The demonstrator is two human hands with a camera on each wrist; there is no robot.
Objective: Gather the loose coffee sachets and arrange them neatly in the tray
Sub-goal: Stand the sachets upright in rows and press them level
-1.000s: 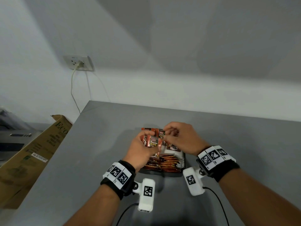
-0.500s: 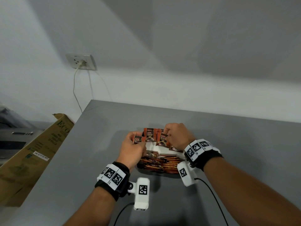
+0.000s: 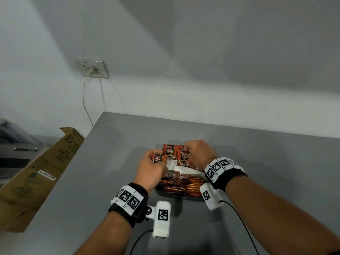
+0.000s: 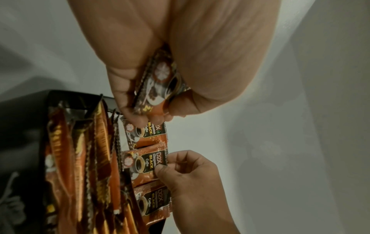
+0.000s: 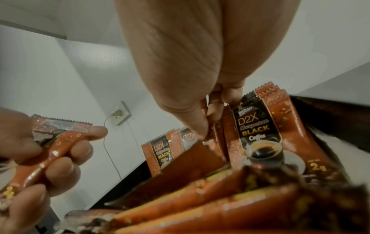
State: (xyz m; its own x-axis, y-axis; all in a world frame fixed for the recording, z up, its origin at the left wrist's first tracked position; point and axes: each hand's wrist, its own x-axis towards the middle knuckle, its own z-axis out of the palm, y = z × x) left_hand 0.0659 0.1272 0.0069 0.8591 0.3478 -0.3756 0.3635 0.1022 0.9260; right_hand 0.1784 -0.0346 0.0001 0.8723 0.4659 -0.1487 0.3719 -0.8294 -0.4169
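A black tray (image 3: 171,193) on the grey table holds several orange-brown coffee sachets (image 3: 184,184) packed on edge in its near half. More sachets (image 3: 170,151) stand upright along its far side. My left hand (image 3: 156,163) hovers over the tray's left part and grips one loose sachet (image 3: 158,158), seen in the left wrist view between thumb and fingers as the held sachet (image 4: 160,82). My right hand (image 3: 187,150) pinches the top of an upright sachet (image 3: 184,157) at the far right; the right wrist view shows my fingertips (image 5: 202,131) on its top edge beside a standing sachet (image 5: 258,134).
A cardboard box (image 3: 36,172) leans against the table's left edge. A wall socket (image 3: 92,69) with a plugged cable hangs behind. Grey table (image 3: 276,172) surface spreads to the right and in front; camera cables trail near my forearms.
Both hands came down from above the tray. My left hand drew apart to the left with one sachet, while my right hand set sachets upright at the tray's far side.
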